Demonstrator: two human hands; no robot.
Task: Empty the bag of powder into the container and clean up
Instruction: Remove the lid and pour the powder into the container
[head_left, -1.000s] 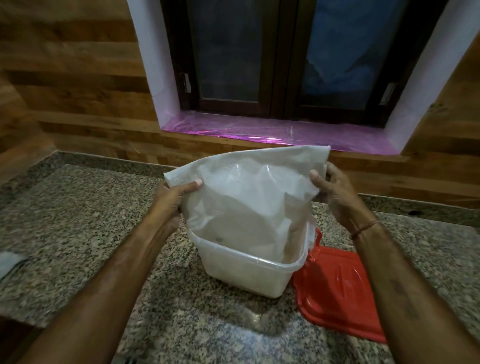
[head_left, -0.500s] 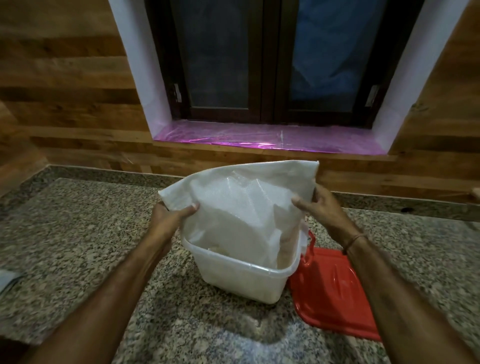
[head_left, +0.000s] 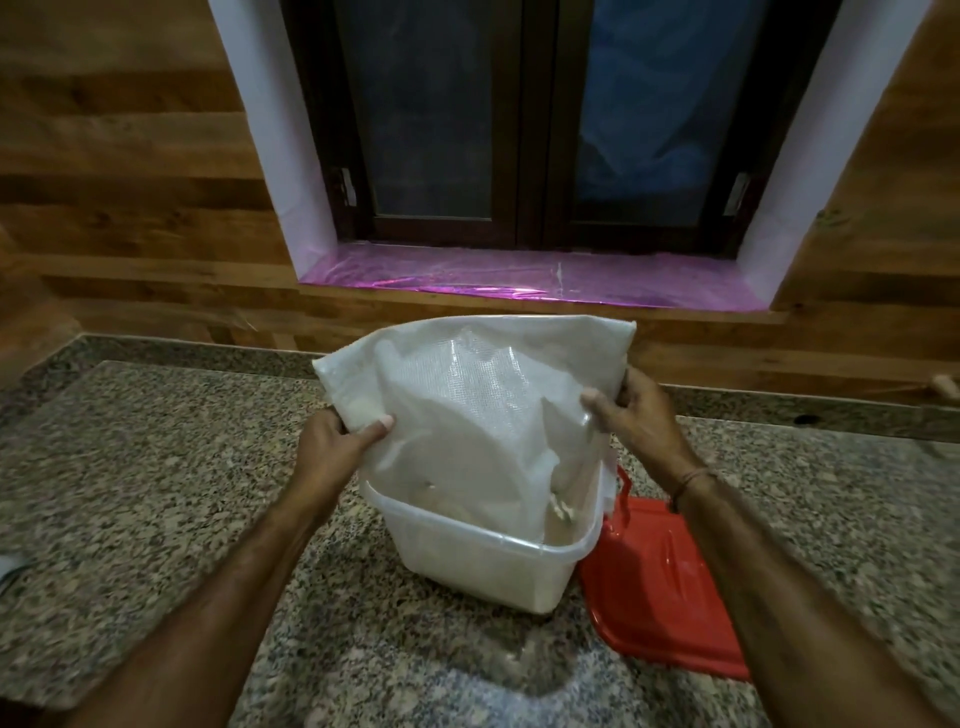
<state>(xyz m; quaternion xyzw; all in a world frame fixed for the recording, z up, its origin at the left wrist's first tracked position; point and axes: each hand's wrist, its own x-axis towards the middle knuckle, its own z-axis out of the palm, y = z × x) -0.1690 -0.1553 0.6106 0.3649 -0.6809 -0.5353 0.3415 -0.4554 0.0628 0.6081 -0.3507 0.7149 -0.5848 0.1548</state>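
A person holds an upturned white woven bag (head_left: 483, 415) over a translucent plastic container (head_left: 483, 566) on a speckled granite counter (head_left: 156, 467). The left hand (head_left: 332, 452) is clamped on the bag's left edge, thumb pressed across the front of the fabric; the right hand (head_left: 636, 415) pinches the bag's right edge, fingers curled around the side. The hands are well apart, one on each side of the container, with the bag stretched between them.

The bag's lower end hangs inside the container, below its rim, and the fabric is crumpled and slack. A pale powder shows through the container's walls; how full it is cannot be told from here. A few small clumps cling to the bag's folds near the container's right inner wall.

A red lid (head_left: 670, 582) lies flat on the counter just to the right of the container, its near corner tucked against the container's base. A thin reddish thread (head_left: 691, 478) circles the right wrist, above the lid.

Behind the container, past the counter's back edge, a wood-panelled wall (head_left: 130, 182) rises to a dark-framed window (head_left: 535, 130) whose sill is covered in shiny pink film (head_left: 519, 275). Far to the left of the container, a pale object (head_left: 10, 569) is cut off by the frame's edge and cannot be identified.
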